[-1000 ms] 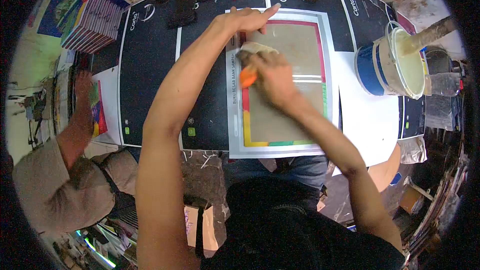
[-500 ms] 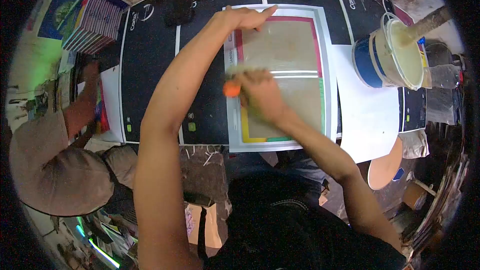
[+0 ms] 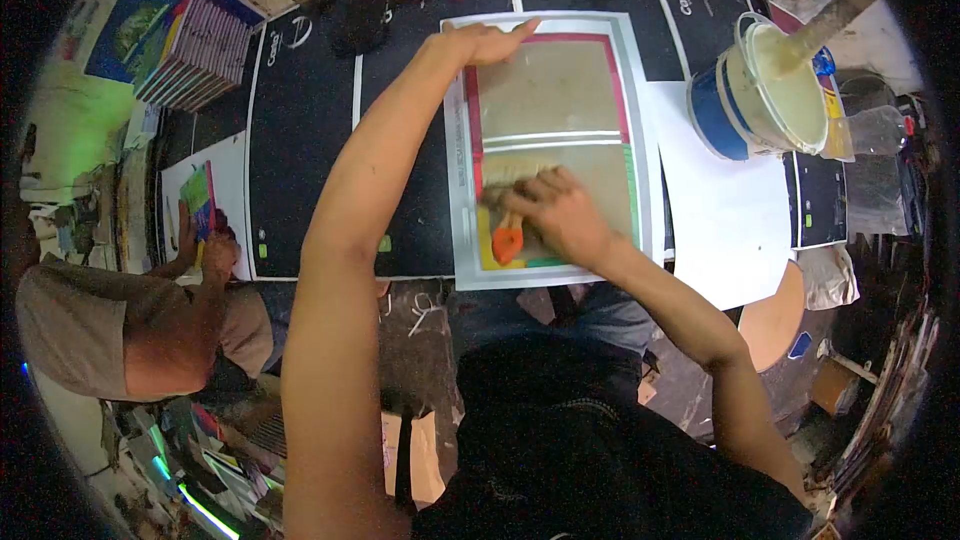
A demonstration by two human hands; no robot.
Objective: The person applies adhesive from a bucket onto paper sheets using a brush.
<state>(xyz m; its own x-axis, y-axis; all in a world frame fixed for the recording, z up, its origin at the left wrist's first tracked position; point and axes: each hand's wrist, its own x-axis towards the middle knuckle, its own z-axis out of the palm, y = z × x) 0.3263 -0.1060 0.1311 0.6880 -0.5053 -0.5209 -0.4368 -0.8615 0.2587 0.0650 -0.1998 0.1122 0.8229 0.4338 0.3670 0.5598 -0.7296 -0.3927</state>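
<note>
In front of me lies a pale grey sheet [image 3: 640,105] with two tan boards, the far one [image 3: 545,90] separated from the near one [image 3: 590,185] by a double white strip. Red, green and yellow bands edge the boards. My left hand [image 3: 488,43] rests on the sheet's far left corner, fingers stretched out, holding no object. My right hand [image 3: 570,215] grips a brush [image 3: 508,238] with an orange handle end over the left side of the near board. The bristles, toward the left, are blurred.
To the right, a white-and-blue bucket [image 3: 722,110] of cream liquid holds a thick stick [image 3: 830,25]. White paper [image 3: 715,230] lies below it. A book stack [image 3: 195,55] stands far left. Another person's hands [image 3: 215,250] hold a colourful book [image 3: 197,198].
My right hand has moved the brush toward me, from near the white strip to the near board's lower left. My left hand stays at the far corner. The other person's book has come into view.
</note>
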